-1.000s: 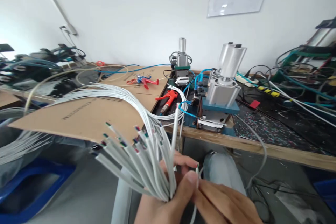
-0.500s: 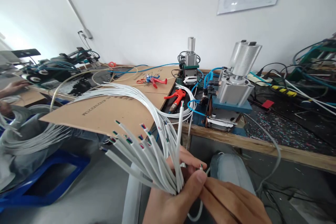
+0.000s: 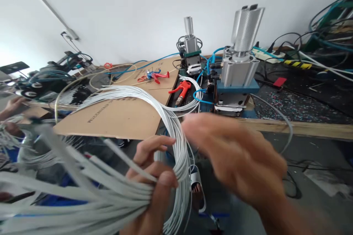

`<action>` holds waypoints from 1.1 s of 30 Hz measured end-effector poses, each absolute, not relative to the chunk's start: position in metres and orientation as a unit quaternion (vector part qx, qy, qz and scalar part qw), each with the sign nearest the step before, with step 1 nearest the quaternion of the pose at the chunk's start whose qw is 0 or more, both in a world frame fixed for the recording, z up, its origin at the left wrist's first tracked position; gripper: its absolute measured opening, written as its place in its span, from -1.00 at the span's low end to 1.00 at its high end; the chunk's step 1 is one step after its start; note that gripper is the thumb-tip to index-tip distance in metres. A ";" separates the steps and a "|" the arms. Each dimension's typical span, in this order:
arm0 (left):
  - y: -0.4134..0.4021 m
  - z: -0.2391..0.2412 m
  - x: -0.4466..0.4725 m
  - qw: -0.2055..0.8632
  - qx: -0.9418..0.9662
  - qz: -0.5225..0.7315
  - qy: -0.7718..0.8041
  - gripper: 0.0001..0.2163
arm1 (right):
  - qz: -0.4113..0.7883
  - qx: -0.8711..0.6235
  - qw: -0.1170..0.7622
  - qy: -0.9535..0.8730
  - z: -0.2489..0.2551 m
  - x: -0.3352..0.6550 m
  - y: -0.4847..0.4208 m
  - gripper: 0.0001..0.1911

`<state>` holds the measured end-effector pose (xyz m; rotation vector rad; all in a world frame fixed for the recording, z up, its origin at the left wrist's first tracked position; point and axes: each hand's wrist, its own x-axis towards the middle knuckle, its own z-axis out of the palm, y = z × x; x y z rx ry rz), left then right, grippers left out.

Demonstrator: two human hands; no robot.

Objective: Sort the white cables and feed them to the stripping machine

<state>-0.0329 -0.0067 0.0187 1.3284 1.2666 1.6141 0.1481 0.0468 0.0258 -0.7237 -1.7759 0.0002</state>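
The white cables (image 3: 171, 125) at centre frame have smooth, slightly glossy plastic sheaths. They arch over a matt brown cardboard sheet (image 3: 121, 114). Upper right of centre, the cylinder (image 3: 238, 62) is bright ribbed metal above a rough wooden bench edge (image 3: 317, 130).

Only print I can spot is a dark line of characters on the cardboard sheet (image 3: 121, 117), seen upside down and way too blurry to read.
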 end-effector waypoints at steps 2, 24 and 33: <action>-0.006 0.017 -0.038 0.305 0.527 0.650 0.455 -0.64 | 0.136 -0.414 0.593 -0.677 -0.016 0.149 0.055 -0.66; 0.001 0.022 -0.033 0.508 0.375 0.705 0.323 -0.34 | 0.433 -0.510 0.459 -0.585 -0.159 0.102 -0.016 -0.79; 0.003 0.025 -0.034 0.507 0.384 0.695 0.337 -0.33 | 0.580 -0.379 0.513 -0.507 -0.123 0.192 -0.009 -0.71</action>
